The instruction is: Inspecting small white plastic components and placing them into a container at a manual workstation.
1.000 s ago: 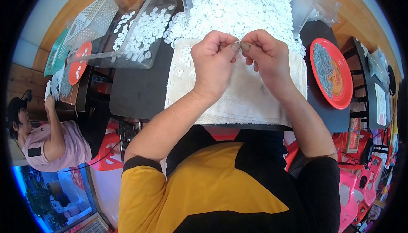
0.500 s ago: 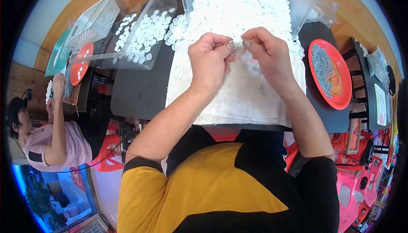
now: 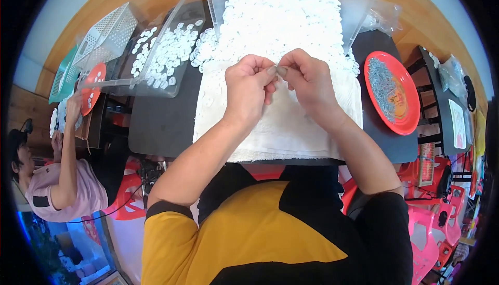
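Small part (image 3: 277, 70), probably 1 white ring, sits pinched between both fingertips above the white towel's (image 3: 291, 129) far edge; left hand (image 3: 249, 90) and right hand (image 3: 309, 82) meet equally close.

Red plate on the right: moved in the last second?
No. The red plate sits at the same spot on the dark table, right of the white cloth. Both hands work over the cloth.
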Tool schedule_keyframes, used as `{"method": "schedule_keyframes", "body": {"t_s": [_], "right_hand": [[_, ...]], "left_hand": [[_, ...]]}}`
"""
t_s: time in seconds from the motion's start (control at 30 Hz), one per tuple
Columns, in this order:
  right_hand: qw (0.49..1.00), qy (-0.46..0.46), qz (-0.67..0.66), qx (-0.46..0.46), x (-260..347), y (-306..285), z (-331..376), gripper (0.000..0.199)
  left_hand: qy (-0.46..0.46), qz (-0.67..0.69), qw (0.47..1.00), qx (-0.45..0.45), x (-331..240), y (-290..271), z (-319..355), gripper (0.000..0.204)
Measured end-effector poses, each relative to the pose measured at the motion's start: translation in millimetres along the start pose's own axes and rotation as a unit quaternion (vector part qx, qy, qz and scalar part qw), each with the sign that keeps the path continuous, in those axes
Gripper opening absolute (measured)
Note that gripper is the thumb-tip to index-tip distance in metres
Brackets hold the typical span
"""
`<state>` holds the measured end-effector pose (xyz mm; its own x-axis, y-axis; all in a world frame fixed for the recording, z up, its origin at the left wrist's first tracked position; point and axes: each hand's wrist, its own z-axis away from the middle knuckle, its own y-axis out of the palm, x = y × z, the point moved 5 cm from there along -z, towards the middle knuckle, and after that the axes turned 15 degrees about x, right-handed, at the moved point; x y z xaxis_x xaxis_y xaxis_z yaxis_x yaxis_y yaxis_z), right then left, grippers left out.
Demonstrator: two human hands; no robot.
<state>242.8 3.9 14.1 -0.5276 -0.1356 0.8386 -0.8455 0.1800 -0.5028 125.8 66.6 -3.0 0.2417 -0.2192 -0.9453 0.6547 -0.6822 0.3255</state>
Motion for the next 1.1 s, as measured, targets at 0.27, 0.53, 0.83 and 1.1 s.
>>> {"method": "schedule_keyframes", "body": {"t_s": [0.27,0.53,0.83,1.1], "right_hand": [[0.998,0.048,-0.032,-0.033,-1,-23,-13,0.005],[0.862,0.078,0.500,-0.006,-1,-45,-91,0.015],[0.856,0.067,0.511,-0.021,-16,-41,-98,0.014],[0.886,-0.045,0.449,0.101,15,-6,-28,0.011]], "left_hand": [[0.040,0.015,0.998,-0.048,-5,-16,-5,0.003],[0.047,0.009,0.997,-0.057,-7,-21,-9,0.003],[0.050,0.016,0.997,-0.064,-9,-23,-6,0.003],[0.051,0.092,0.989,-0.107,-10,-36,-6,0.001]]}}
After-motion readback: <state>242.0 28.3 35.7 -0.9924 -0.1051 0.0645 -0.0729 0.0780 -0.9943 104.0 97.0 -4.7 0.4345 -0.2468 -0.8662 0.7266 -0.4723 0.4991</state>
